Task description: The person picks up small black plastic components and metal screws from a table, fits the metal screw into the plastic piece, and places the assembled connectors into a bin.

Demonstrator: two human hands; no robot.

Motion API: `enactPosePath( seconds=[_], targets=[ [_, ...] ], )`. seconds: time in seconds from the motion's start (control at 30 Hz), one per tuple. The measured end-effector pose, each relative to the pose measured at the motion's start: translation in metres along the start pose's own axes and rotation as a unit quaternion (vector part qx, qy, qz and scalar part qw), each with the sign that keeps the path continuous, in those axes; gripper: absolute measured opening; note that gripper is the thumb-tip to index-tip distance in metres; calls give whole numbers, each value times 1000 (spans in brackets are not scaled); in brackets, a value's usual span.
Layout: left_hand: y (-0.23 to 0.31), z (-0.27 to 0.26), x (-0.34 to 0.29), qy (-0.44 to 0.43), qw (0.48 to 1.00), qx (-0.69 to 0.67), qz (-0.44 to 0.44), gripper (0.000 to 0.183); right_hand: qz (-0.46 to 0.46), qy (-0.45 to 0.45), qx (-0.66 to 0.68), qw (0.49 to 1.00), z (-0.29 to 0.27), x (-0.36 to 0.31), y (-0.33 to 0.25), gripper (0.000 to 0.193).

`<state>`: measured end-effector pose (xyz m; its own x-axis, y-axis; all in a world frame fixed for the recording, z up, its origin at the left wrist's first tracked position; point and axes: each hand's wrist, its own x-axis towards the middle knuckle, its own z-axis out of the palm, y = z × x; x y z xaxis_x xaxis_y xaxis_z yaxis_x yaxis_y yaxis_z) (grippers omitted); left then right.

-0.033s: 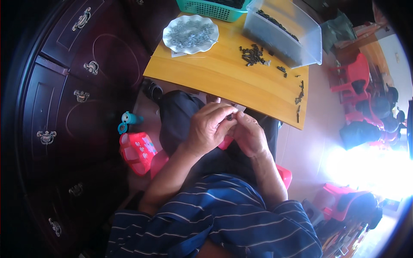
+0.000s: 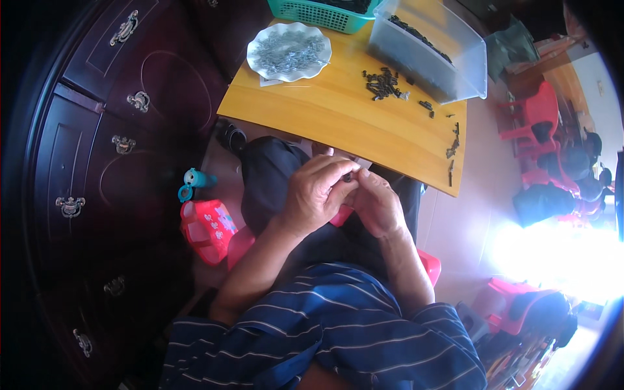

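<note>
My left hand (image 2: 314, 194) and my right hand (image 2: 379, 205) meet above my lap, just off the table's near edge. A small dark part (image 2: 348, 177) shows between the thumb and fingers of my left hand; most of it is hidden. My right thumb and forefinger are pinched together right beside that part, and what they hold is too small to make out. On the wooden table (image 2: 292, 107) lies a pile of small black parts (image 2: 383, 84). A white scalloped plate (image 2: 255, 62) carries many small, shiny, clear or silvery pieces.
A teal basket (image 2: 338, 25) and a translucent plastic bin (image 2: 461, 81), both with black parts, stand at the far side. More black pieces (image 2: 452, 148) line the table's right edge. Dark drawers (image 2: 97, 117) rise at left, near a red bag (image 2: 211, 231) and a teal bottle (image 2: 198, 179).
</note>
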<state>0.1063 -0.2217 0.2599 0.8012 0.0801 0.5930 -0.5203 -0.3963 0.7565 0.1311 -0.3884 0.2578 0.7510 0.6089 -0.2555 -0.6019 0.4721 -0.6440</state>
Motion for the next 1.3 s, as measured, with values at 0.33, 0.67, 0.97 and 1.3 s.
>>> enactPosePath(
  seconds=[0.33, 0.67, 0.97, 1.3],
  targets=[
    [2, 2, 0, -26, 999, 30, -29, 46, -10, 15, -277, 961, -1, 9, -22, 32],
    [-5, -4, -8, 45, 996, -38, -70, 21, -69, -11, -816, 573, 28, 47, -75, 17],
    [-1, 4, -4, 19, 999, -8, -29, 10, -533, 223, -737, 352, 72, 183, -205, 19],
    [-1, 3, -8, 7, 999, -11, -40, 9, -291, 233, -776, 508, -46, 127, -120, 12]
  ],
)
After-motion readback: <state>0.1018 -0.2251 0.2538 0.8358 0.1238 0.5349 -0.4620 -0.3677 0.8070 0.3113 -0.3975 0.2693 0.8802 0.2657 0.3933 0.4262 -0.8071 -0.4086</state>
